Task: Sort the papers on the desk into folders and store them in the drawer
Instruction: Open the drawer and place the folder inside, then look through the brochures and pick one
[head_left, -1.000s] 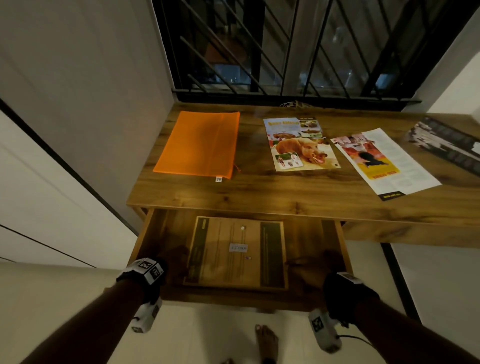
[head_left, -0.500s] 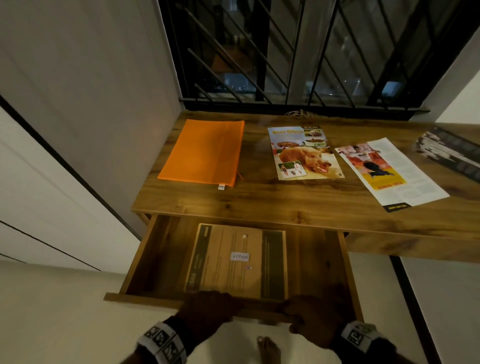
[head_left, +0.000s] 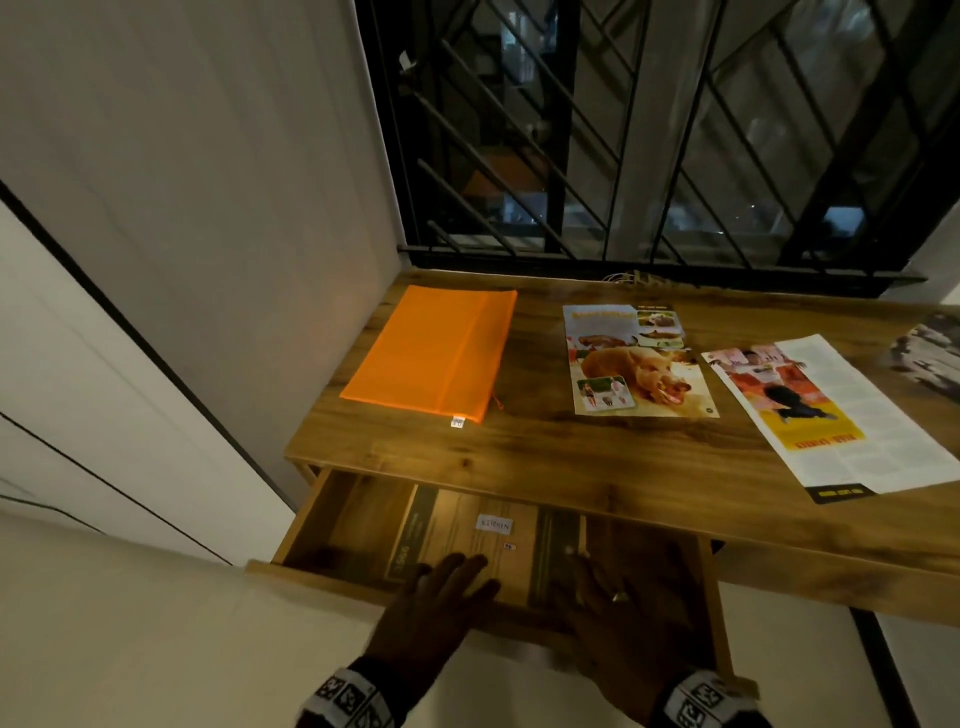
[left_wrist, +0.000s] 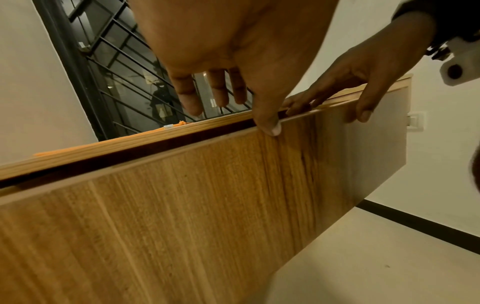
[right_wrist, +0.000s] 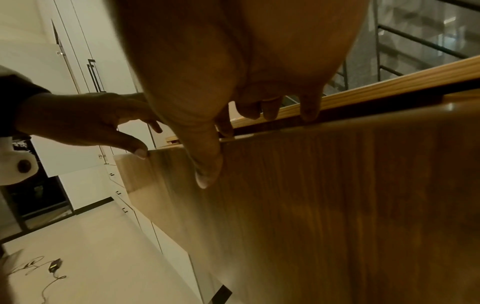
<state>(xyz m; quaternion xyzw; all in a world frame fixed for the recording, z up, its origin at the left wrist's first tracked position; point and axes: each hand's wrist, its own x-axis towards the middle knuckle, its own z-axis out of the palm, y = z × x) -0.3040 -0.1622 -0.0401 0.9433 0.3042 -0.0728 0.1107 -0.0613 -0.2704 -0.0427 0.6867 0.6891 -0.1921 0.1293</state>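
Note:
The wooden drawer (head_left: 311, 574) under the desk (head_left: 571, 457) stands partly open, with a brown folder (head_left: 483, 540) labelled on a white tag lying flat inside. My left hand (head_left: 452, 582) reaches over the drawer's front rim with straight fingers; its thumb touches the drawer front (left_wrist: 182, 205). My right hand (head_left: 608, 582) lies beside it, fingers over the same rim and thumb down on the front (right_wrist: 337, 195). On the desk lie an orange folder (head_left: 436, 353), a food leaflet (head_left: 634, 364) and a long printed sheet (head_left: 826, 415).
A dark magazine (head_left: 930, 358) lies at the desk's far right edge. A barred window (head_left: 623, 130) backs the desk and a white wall (head_left: 208, 208) runs along its left. White cupboards (right_wrist: 85, 61) and a cable on the floor (right_wrist: 52, 269) are behind me.
The drawer has slid inward under the desk, so less of the brown folder shows. Both hands came up onto the drawer's front rim, and my fingers now reach over it.

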